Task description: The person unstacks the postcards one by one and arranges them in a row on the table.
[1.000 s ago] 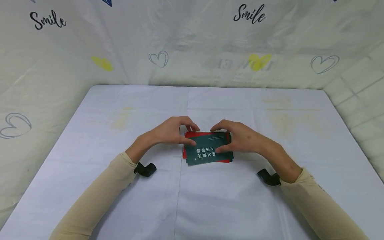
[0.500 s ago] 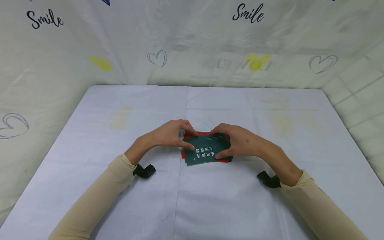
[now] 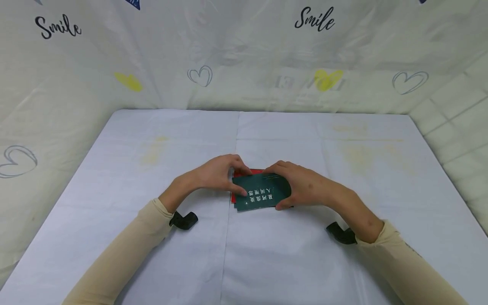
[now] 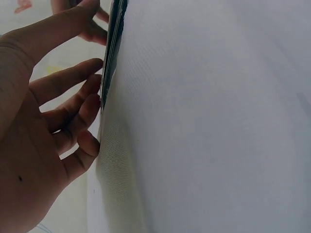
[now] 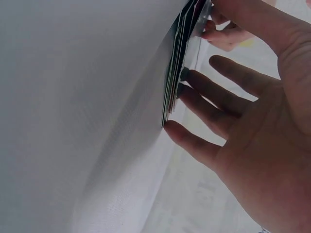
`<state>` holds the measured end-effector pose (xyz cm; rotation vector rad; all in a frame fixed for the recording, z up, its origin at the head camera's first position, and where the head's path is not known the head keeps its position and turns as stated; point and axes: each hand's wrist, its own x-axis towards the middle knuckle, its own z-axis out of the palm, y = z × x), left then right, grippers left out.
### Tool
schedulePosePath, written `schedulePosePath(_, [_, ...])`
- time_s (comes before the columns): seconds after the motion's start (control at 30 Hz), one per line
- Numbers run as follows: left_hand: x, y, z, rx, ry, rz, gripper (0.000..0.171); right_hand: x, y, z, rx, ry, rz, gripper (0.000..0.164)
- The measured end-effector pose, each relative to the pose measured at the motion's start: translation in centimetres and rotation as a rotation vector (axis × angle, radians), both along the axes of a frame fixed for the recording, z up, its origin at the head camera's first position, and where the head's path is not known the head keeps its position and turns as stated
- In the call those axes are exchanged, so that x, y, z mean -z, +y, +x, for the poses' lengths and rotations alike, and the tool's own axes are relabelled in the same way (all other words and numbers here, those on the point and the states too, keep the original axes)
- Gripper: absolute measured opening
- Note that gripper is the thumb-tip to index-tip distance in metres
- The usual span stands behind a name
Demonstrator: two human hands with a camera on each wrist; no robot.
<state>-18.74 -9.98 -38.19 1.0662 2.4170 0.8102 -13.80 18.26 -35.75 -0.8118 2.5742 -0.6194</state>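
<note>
A stack of cards lies flat near the middle of the table. Its top card is dark green with white characters, upside down in the head view. Part of a red card shows along the far and left edges. At the left end my left hand grips the stack, thumb over the top card and fingers along the far edge. My right hand holds the right end between thumb at the near edge and fingers at the far one. The layered card edges look slightly uneven in the right wrist view.
A white cloth with faint yellow stains covers the table. Behind it hangs a pale curtain printed with hearts and words. A black wrist device sits below the left wrist, and another black device below the right.
My right hand has slid toward the near side and closed around the stack's right end. The red strip at the near right edge is now covered. My left hand moved slightly nearer.
</note>
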Motion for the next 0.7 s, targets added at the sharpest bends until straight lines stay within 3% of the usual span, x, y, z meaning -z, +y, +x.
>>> schedulePosePath(0.5, [0.02,-0.14,0.42,-0.015,0.017,0.002,0.061,0.12,0.11,0.16,0.004,0.020,-0.030,0.091])
schedulePosePath(0.7, [-0.11,-0.27,0.61,-0.029,-0.007,0.006,0.066,0.17,0.15,-0.06,0.000,0.023,-0.061,0.090])
